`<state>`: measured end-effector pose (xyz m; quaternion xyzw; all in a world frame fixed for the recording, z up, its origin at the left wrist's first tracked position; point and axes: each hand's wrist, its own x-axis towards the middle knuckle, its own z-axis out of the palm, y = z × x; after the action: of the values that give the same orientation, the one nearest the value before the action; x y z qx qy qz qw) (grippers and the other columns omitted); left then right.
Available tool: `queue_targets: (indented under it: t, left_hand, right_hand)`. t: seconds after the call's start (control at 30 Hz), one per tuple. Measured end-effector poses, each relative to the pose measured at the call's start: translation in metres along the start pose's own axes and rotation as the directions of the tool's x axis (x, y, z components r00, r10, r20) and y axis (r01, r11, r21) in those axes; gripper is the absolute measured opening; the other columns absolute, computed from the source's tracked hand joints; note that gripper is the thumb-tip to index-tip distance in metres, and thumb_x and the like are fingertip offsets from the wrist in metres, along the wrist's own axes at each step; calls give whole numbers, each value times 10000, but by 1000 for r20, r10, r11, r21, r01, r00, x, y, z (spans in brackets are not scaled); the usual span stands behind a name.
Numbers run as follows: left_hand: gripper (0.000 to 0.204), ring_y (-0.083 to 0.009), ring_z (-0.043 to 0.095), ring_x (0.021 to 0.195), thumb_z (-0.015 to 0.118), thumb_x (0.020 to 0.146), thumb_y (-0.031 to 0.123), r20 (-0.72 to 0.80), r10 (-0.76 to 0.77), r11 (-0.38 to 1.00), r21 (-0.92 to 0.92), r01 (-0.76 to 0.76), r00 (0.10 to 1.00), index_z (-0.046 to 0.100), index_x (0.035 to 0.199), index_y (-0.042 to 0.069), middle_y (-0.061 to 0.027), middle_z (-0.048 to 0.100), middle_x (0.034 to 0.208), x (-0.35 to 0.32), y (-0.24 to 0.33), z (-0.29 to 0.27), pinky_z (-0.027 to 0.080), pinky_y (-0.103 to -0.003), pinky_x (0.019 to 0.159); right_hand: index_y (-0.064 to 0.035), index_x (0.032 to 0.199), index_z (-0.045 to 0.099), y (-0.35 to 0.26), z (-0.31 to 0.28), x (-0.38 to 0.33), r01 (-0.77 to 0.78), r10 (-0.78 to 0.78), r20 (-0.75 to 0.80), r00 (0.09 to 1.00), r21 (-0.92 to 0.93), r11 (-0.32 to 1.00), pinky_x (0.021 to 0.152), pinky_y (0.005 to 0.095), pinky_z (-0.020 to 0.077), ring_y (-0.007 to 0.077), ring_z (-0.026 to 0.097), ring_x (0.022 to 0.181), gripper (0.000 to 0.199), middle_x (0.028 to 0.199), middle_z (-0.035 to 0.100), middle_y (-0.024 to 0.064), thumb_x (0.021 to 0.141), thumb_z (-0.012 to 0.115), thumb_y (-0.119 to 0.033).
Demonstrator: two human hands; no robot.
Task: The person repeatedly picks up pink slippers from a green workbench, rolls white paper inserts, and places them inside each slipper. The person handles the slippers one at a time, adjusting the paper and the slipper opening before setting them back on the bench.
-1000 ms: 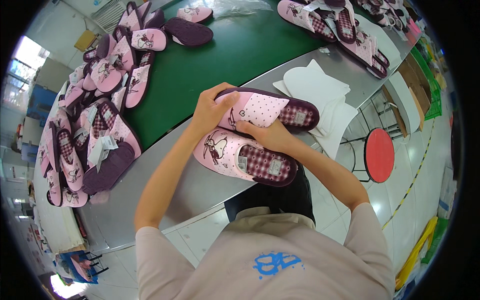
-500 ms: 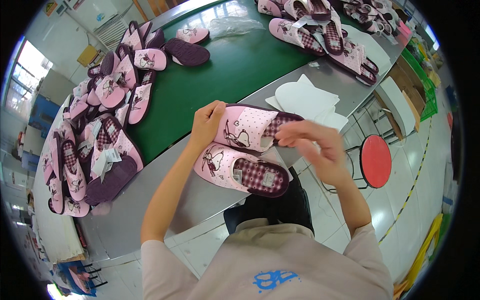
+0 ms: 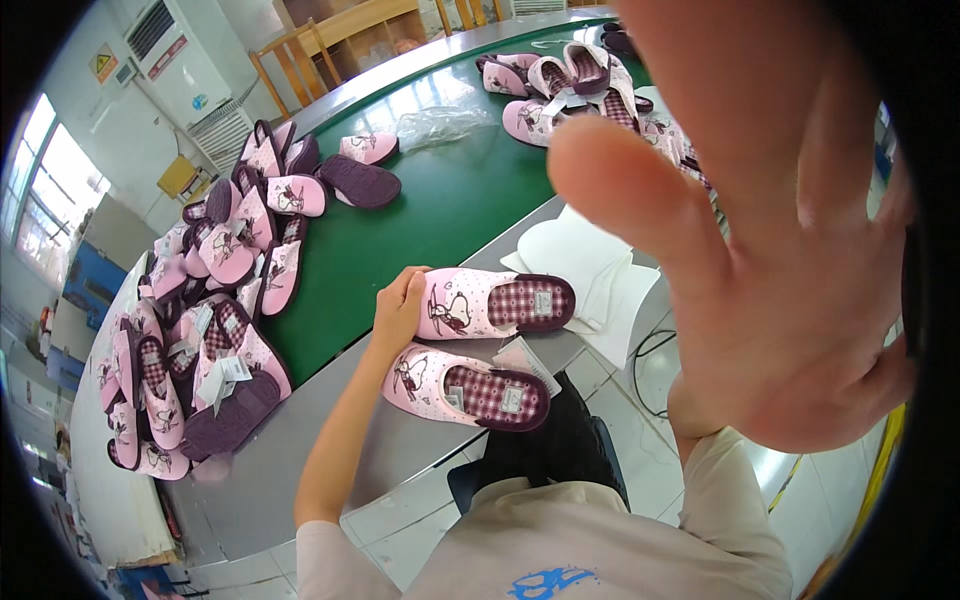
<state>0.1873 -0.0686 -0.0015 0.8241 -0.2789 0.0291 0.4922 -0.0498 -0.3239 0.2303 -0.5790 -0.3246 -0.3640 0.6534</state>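
Two pink slippers with dark plum checked insoles lie side by side at the steel table edge, toes to the left. My left hand (image 3: 399, 308) is closed on the toe of the far slipper (image 3: 462, 305). Just in front of it, the near slipper (image 3: 425, 378) rests apart from my fingers. A white tag or card (image 3: 528, 362) shows between their heel ends. My right hand (image 3: 780, 250) is raised very close to the camera, fingers spread and palm showing, with nothing in it. It hides much of the right side, and its fingertips run out of view.
A heap of similar slippers (image 3: 225, 255) covers the left of the green-topped table (image 3: 400, 220). Another pile (image 3: 575, 85) lies at the far right, partly behind my hand. White paper sheets (image 3: 585, 265) lie beyond the heels. A clear plastic bag (image 3: 440, 128) lies at the back.
My right hand has left the far slipper's opening and come up close to the camera, spread wide. The view has shifted, showing more of the room's far side. My left hand stays at the toe.
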Motion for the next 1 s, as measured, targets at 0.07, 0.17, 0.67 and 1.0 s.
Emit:
queue_targets:
  t: [0.07, 0.17, 0.67, 1.0]
  left_hand:
    - [378, -221, 726, 886, 518, 1119, 307, 5, -17, 1000, -2, 17, 1000, 727, 1198, 1, -173, 774, 979, 2, 0, 1, 560, -357, 848]
    - [383, -220, 722, 881, 515, 1120, 306, 27, -44, 999, -18, 45, 999, 725, 1201, -4, -176, 774, 978, 0, -1, 3, 559, -359, 847]
    - [342, -271, 747, 888, 540, 1107, 286, 4, -15, 996, -83, 15, 1000, 720, 1196, 8, -226, 748, 968, 0, -16, 6, 563, -386, 848]
    - [361, -216, 723, 830, 540, 1104, 295, -14, 5, 997, -82, -6, 1000, 736, 1164, -2, -174, 757, 916, 2, -14, 9, 559, -358, 803]
  right_hand:
    - [47, 1395, 572, -1, 2, 2, 32, -32, 11, 999, 2, 999, 927, 443, 597, 351, 747, 1081, 581, 1259, 711, 257, 1055, 552, -425]
    - [45, 1389, 577, -4, 3, 9, 90, -90, 22, 996, -10, 996, 926, 442, 595, 350, 746, 1080, 574, 1255, 712, 254, 1055, 555, -421]
    - [36, 1360, 600, -25, -7, 37, 296, -292, 100, 951, -22, 955, 925, 440, 589, 346, 739, 1073, 537, 1239, 717, 239, 1050, 569, -401]
    - [30, 1340, 616, -23, -11, 49, 309, -303, 115, 946, -44, 950, 925, 438, 584, 343, 734, 1069, 512, 1228, 719, 228, 1048, 579, -388]
